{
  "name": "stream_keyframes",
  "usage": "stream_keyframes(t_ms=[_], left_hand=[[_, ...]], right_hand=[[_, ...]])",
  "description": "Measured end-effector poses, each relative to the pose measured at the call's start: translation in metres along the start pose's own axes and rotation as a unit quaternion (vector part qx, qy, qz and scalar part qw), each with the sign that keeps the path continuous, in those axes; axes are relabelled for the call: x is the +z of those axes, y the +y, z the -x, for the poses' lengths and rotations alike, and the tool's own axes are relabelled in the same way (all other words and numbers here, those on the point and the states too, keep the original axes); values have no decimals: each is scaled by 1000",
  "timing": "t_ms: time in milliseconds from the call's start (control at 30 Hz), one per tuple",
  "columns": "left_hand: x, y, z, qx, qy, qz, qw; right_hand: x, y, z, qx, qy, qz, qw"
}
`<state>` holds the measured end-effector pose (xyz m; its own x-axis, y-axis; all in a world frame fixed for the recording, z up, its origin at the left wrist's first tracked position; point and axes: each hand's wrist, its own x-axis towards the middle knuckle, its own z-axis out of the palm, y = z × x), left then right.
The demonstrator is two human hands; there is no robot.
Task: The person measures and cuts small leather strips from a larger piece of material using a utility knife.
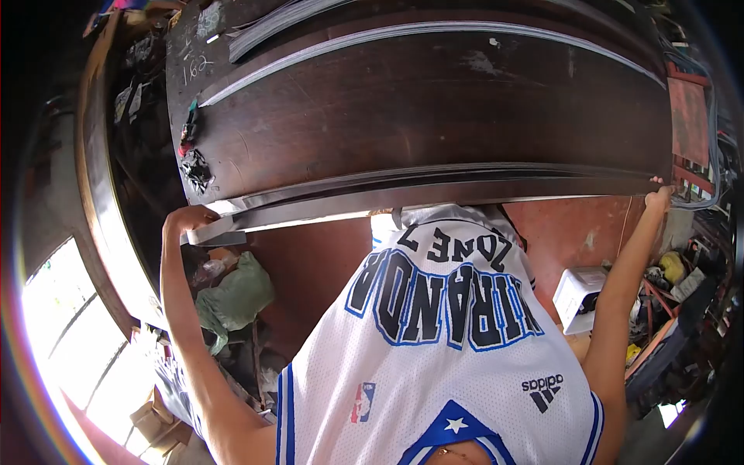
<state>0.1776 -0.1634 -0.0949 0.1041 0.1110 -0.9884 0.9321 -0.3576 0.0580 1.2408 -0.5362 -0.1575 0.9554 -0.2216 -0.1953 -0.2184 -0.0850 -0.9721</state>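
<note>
A long, thin grey strip runs along the near edge of the dark wooden table. At its left end my left hand is closed on the strip, by a short folded-back piece. My right hand has its fingers closed round the strip's right end at the table's near right corner. Beside the strip, on the tabletop, lie more thin dark strips. Farther back a long bundle of pale-edged strips curves across the table.
A small dark tangled bundle lies at the table's left edge. Below on the left hangs a green plastic bag. A white container stands low on the right, near piled clutter. A red frame adjoins the table's right side.
</note>
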Motion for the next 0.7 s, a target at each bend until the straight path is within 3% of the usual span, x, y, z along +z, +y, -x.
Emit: stream_keyframes(t_ms=[33,100,133,200,233,267,367,400,467,500,567,633,667,700], left_hand=[[3,-3,1,14,-11,-42,999],[10,-23,-1,65,-57,64,994],[-1,17,16,50,-73,13,996],[-11,37,36,26,-42,54,997],[-8,39,41,7,-21,93,995],[-1,33,34,46,-12,141,989],[-9,25,11,61,-84,68,992],[-8,24,13,78,-59,60,993],[-10,24,13,50,-77,118,989],[-10,24,13,16,-92,178,980],[-9,9,2,26,-77,164,983],[-5,-19,-16,216,-61,35,974],[-8,-3,-8,217,-62,34,974],[-11,14,4,111,-45,102,988]], right_hand=[[-1,-2,8,0,2,1,1000],[-2,-10,19,28,44,80,995],[-14,-5,-28,33,-23,55,998],[-38,8,-127,53,-158,5,986],[-43,11,-135,43,-163,14,986],[-47,14,-139,34,-167,23,985],[-39,-3,-162,-46,-207,51,976],[-37,-11,-150,-49,-200,57,977],[-7,-22,-106,39,-37,34,998],[-5,-22,-104,38,-36,36,998],[-5,-14,-116,41,-37,43,998],[-9,-11,-122,28,-58,44,997],[-10,-10,-119,37,-53,29,998],[-12,-9,-116,45,-47,12,998]])
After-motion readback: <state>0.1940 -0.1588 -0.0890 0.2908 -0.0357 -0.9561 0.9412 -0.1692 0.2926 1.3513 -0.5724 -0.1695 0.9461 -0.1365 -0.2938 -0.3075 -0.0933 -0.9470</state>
